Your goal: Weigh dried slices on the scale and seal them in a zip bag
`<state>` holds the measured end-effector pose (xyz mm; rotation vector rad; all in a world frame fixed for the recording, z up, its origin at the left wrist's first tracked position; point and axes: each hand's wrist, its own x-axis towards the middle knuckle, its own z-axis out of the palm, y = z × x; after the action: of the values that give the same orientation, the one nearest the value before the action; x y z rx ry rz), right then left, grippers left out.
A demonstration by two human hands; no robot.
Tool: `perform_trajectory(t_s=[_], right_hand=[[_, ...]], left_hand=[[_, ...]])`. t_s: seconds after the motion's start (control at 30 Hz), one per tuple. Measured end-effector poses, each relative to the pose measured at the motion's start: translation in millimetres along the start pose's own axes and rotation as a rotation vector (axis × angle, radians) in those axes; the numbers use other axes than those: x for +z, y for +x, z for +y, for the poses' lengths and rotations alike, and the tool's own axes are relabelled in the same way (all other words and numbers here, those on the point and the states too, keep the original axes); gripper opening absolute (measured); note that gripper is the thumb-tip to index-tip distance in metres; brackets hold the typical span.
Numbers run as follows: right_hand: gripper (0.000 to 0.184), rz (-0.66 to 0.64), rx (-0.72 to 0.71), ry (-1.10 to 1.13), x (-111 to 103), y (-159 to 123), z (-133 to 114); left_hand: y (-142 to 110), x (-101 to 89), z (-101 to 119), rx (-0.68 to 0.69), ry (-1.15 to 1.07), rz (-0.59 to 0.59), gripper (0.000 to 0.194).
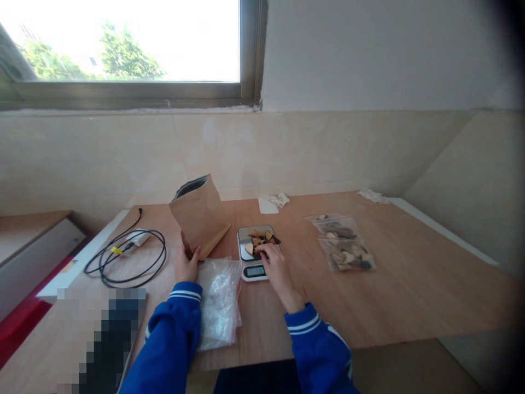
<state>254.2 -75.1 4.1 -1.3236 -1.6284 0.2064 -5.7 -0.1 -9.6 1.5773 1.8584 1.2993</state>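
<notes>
My left hand (187, 264) grips the lower edge of a brown paper pouch (199, 216), which leans to the left with its top gaping. At the middle of the table, my right hand (275, 267) reaches over a small kitchen scale (244, 241). Its fingers are closed at a pile of dried slices (258, 238), tan and dark brown, on the metal plate. Whether a slice is pinched between them I cannot make out. The scale's display (254, 271) faces me, its digits too small to read. Clear zip bags (219, 306) lie flat between my forearms.
Two filled zip bags (348, 254) of similar slices lie to the right. A coiled black cable (164, 254) with a white adapter (138, 237) sits at left. A crumpled tissue (279, 200) rests near the wall. A blurred-out dark object occupies the front left of the wooden table (410, 295).
</notes>
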Motion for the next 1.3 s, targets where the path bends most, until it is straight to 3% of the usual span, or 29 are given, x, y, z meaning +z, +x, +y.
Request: perform_trajectory(t_s=[0.13,0.3,0.47,0.57,0.83,0.93,1.13,1.3], right_hand=[[0.027,-0.013,-0.013,0.034,-5,-3,-5],[0.025,0.094,0.032,0.048,-26,-16,-8],[0.025,0.235,0.156,0.031,-46,-42,15],[0.026,0.299,0.256,0.035,-54,-60,31],[0.023,0.246,0.297,0.029,-60,-73,35],[0.023,0.254,0.298,0.04,-59,-72,32],[0.023,0.24,0.305,0.054,-59,-72,33],[0.023,0.216,0.292,0.065,-60,-72,30]], left_hand=[[0,0.3,-1,0.004,-0.039,0.015,0.047],[1,4.5,-9,0.042,-0.121,0.066,0.047],[1,7.1,-11,0.102,-0.322,0.005,0.052],[0,5.2,-7,0.169,-0.309,0.033,0.053],[-4,0.9,-6,0.228,-0.278,0.061,0.052],[-6,-2.1,-1,0.302,-0.298,0.151,0.053],[-11,-9.8,10,0.355,-0.261,0.497,0.049],[-12,-11.0,12,0.356,-0.238,0.472,0.048]])
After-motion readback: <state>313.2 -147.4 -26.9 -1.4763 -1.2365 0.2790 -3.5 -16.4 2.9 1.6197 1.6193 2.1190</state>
